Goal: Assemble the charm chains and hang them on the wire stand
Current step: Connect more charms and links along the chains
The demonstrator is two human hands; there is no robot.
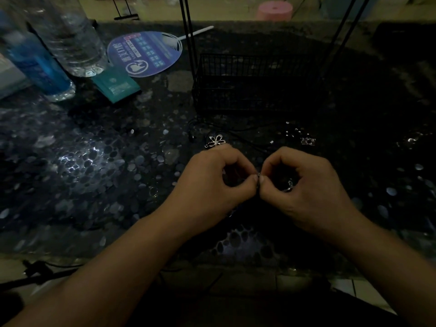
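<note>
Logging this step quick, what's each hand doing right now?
Left hand: closed, pinching a small metal piece at its fingertips.
Right hand: closed, pinching the same piece, a chain curled inside its fingers.

Wire stand (254, 83) blocks the table's (94, 185) middle back; bottles (70, 38) (far left) crowd that corner.

Left hand (212, 182): bare, no rings, no glove.
Right hand (304, 187): bare, no rings, no glove.
Fingers (254, 178): short, unpainted nails.
Wrists: no watch, no bracelet.
Forearms: uncovered to the frame's lower edge, no sleeve showing.
</note>
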